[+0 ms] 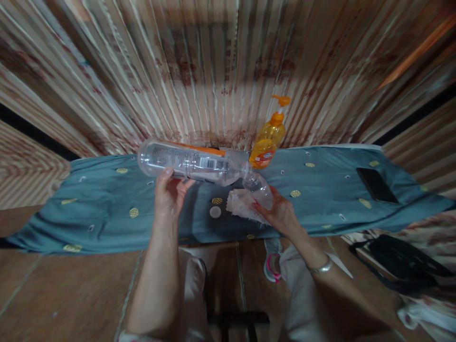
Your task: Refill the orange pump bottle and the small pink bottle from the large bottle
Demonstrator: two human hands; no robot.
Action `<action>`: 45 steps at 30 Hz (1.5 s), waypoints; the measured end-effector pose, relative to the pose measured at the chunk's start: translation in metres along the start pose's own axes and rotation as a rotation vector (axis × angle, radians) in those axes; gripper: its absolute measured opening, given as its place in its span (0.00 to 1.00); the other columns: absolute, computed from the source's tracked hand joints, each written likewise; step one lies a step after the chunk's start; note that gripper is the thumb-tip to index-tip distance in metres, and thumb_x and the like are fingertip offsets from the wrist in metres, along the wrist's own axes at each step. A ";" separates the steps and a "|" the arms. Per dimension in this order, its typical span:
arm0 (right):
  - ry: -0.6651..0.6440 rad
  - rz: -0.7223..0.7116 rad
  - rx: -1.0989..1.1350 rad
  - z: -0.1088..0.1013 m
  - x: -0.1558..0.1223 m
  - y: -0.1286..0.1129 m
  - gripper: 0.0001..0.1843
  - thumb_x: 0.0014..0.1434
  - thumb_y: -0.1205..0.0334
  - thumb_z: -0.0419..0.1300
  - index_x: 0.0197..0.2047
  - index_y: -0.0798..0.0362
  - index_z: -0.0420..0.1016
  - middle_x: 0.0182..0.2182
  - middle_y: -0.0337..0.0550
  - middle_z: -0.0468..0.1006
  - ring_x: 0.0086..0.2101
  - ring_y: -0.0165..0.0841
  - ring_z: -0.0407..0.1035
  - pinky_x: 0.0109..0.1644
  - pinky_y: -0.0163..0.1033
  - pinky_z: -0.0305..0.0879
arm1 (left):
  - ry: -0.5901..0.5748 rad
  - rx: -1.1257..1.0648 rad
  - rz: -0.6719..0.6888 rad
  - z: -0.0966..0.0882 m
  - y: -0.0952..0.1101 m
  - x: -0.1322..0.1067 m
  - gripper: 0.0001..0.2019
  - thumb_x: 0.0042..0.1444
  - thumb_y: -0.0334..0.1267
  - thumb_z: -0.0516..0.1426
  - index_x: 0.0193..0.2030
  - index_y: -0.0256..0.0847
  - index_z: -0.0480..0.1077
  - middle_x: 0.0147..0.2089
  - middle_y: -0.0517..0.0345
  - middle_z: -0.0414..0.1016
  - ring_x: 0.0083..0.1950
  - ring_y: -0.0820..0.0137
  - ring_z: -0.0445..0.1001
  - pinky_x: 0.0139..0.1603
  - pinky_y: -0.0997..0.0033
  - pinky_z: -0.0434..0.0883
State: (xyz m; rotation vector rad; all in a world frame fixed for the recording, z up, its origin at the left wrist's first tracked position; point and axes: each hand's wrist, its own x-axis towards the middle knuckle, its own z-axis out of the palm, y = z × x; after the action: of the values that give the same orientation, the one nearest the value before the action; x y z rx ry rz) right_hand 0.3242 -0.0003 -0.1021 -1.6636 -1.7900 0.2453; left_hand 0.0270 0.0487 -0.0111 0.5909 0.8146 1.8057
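My left hand [172, 190] is wrapped under a large clear plastic bottle [188, 161] with a printed label, tilted on its side with its neck to the right. In my right hand [276, 209] is a clear plastic cup [259, 189], slanted so that its mouth meets the bottle's neck. I cannot make out any liquid passing between them. Under the cup lies a pale folded cloth [242, 205]. A small round white cap [215, 212] rests on the tablecloth between my hands.
A pump bottle of orange liquid [267, 142] stands behind the cup. A dark phone [376, 185] lies on the right of the teal tablecloth [107, 204]. Pleated curtains [213, 71] hang close behind the table. A black bag [402, 259] sits at the lower right.
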 end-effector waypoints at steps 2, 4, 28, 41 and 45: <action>0.006 -0.005 -0.005 0.000 0.000 0.000 0.41 0.62 0.31 0.61 0.62 0.58 0.74 0.43 0.63 0.87 0.42 0.54 0.84 0.44 0.56 0.81 | 0.002 0.007 0.000 0.001 0.000 0.000 0.19 0.41 0.46 0.75 0.39 0.44 0.77 0.35 0.58 0.84 0.40 0.62 0.84 0.45 0.59 0.85; 0.006 -0.013 0.000 0.000 0.000 0.001 0.41 0.63 0.30 0.60 0.61 0.59 0.74 0.44 0.63 0.87 0.42 0.54 0.84 0.45 0.57 0.81 | 0.002 0.011 -0.004 0.001 0.001 0.000 0.19 0.41 0.46 0.75 0.39 0.45 0.77 0.35 0.58 0.84 0.40 0.62 0.84 0.45 0.59 0.85; 0.002 -0.020 -0.018 0.000 0.000 0.002 0.40 0.63 0.32 0.61 0.62 0.59 0.73 0.45 0.62 0.88 0.43 0.53 0.85 0.46 0.54 0.82 | -0.001 -0.032 -0.012 0.001 0.000 0.001 0.22 0.32 0.43 0.77 0.33 0.42 0.75 0.32 0.60 0.83 0.36 0.64 0.83 0.41 0.62 0.86; 0.009 -0.027 -0.025 0.000 0.000 0.002 0.39 0.63 0.33 0.62 0.61 0.59 0.74 0.43 0.62 0.88 0.42 0.54 0.85 0.45 0.53 0.81 | -0.001 -0.041 -0.007 0.000 0.000 0.001 0.22 0.32 0.44 0.77 0.32 0.42 0.75 0.33 0.59 0.83 0.37 0.63 0.83 0.44 0.58 0.86; 0.020 -0.033 -0.004 0.001 0.000 0.002 0.41 0.63 0.30 0.60 0.61 0.60 0.74 0.43 0.63 0.87 0.42 0.55 0.85 0.45 0.56 0.81 | -0.007 -0.033 -0.001 -0.001 0.000 0.002 0.22 0.32 0.44 0.77 0.32 0.42 0.75 0.33 0.59 0.83 0.37 0.64 0.83 0.42 0.61 0.86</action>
State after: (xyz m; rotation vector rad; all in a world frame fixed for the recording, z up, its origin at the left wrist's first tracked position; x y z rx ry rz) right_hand 0.3256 0.0004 -0.1039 -1.6326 -1.8026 0.2092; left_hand 0.0257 0.0501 -0.0113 0.5749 0.7792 1.8121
